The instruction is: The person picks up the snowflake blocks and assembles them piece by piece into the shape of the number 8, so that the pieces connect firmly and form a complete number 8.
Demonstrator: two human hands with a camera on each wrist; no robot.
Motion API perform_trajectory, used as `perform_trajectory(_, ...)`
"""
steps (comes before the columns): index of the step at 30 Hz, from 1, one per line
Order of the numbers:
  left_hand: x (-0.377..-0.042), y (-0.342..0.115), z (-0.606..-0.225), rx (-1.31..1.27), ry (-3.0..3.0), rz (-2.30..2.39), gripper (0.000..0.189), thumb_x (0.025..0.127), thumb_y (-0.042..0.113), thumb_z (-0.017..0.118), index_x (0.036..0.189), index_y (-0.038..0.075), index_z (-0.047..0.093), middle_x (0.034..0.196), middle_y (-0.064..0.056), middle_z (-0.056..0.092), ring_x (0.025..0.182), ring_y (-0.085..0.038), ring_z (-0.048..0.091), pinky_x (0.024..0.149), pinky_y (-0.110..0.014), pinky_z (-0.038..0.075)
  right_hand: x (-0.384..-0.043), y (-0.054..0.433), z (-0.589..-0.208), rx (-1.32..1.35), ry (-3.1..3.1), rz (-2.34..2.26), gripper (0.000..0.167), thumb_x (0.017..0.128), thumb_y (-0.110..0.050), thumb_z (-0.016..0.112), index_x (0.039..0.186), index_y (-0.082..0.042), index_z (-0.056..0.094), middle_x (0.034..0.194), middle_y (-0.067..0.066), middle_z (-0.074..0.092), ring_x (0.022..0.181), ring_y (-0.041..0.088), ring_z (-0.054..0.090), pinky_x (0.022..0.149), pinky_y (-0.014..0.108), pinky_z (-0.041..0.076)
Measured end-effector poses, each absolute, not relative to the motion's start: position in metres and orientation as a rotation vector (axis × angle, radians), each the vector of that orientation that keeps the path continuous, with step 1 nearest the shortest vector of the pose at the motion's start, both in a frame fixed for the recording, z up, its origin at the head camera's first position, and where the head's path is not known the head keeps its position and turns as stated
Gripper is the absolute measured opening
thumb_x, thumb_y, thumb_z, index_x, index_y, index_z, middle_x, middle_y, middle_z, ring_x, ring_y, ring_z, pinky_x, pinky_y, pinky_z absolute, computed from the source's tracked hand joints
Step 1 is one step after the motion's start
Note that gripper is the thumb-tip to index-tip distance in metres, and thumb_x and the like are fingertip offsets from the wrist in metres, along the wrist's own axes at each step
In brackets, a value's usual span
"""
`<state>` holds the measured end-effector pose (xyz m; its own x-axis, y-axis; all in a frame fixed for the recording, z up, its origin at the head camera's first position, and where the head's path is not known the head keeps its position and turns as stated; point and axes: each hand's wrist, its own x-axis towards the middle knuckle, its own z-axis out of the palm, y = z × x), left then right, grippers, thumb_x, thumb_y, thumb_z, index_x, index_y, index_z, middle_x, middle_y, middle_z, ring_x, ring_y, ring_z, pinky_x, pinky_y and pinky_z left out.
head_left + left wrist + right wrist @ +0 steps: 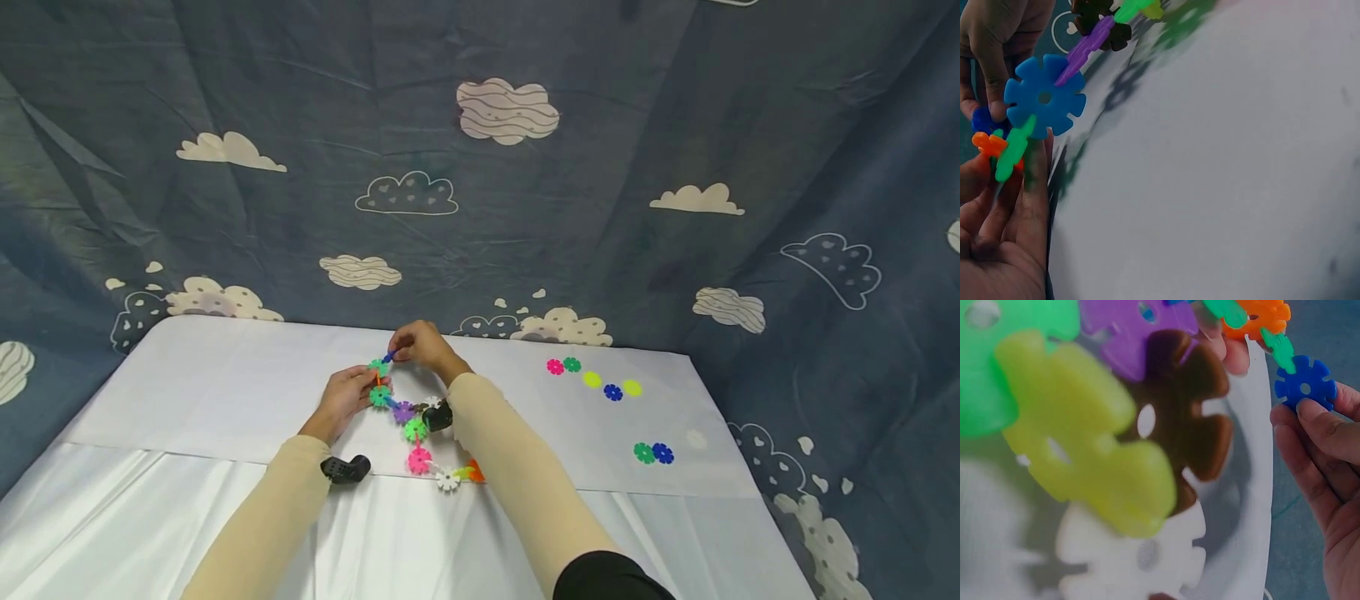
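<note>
Both hands work at one end of a chain of slotted plastic interlocking discs. My right hand [426,346] pinches a dark blue disc [1305,385] between thumb and fingers, its edge meeting a green disc [1281,351]. My left hand [348,398] grips the chain at an orange disc [990,145], beside another green disc [1014,150]. From there the chain continues through a light blue disc [1045,97], a purple disc [403,412] and a brown disc [1204,419]. Pink [419,460] and white [447,479] discs belong to its nearer part, partly hidden by the right forearm.
Loose discs lie to the right on the white table [225,392], among them a pink disc [555,367], a yellow disc [632,388] and a blue disc [662,452]. A dark cloud-patterned curtain [420,125] hangs behind. A black wrist camera [346,469] sits on the left wrist.
</note>
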<state>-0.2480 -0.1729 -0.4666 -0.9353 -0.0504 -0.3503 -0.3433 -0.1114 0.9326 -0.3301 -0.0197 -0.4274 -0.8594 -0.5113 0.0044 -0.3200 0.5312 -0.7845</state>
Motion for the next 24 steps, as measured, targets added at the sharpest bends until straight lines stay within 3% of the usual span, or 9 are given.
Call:
perform_trajectory(12, -0.247, -0.167, -0.468, -0.488, 1.986, 2.169, 0.031, 0.103, 0.010, 0.044, 0.125, -0.012, 0.049, 0.110, -0.018, 0.069, 0.080, -0.010, 0.069, 0.073, -0.023, 0.055, -0.332, -0.021, -0.428, -0.844, 2.615, -1.111, 0.005, 0.078, 0.002, 0.077, 0.077, -0.003, 0.076, 0.074, 0.000, 0.072, 0.067, 0.004, 0.058, 0.060, 0.013, 0.043)
perform_trajectory(16, -0.247, -0.169, -0.468, -0.467, 1.964, 2.142, 0.028, 0.104, 0.011, 0.041, 0.122, -0.008, 0.049, 0.110, -0.016, 0.069, 0.084, -0.012, 0.069, 0.077, -0.025, 0.055, -0.329, -0.021, -0.429, -0.820, 2.603, -1.084, 0.006, 0.081, 0.001, 0.075, 0.086, -0.002, 0.076, 0.083, 0.005, 0.074, 0.069, 0.006, 0.060, 0.060, 0.014, 0.044)
perform_trajectory(24, -0.249, -0.172, -0.469, -0.418, 1.953, 2.125, 0.027, 0.105, 0.016, 0.042, 0.119, -0.005, 0.051, 0.104, -0.011, 0.070, 0.087, -0.013, 0.068, 0.079, -0.025, 0.054, -0.324, -0.007, -0.424, -0.841, 2.607, -0.958, 0.035, 0.088, -0.005, 0.070, 0.122, -0.007, 0.065, 0.111, 0.007, 0.070, 0.097, 0.018, 0.067, 0.078, 0.021, 0.052)
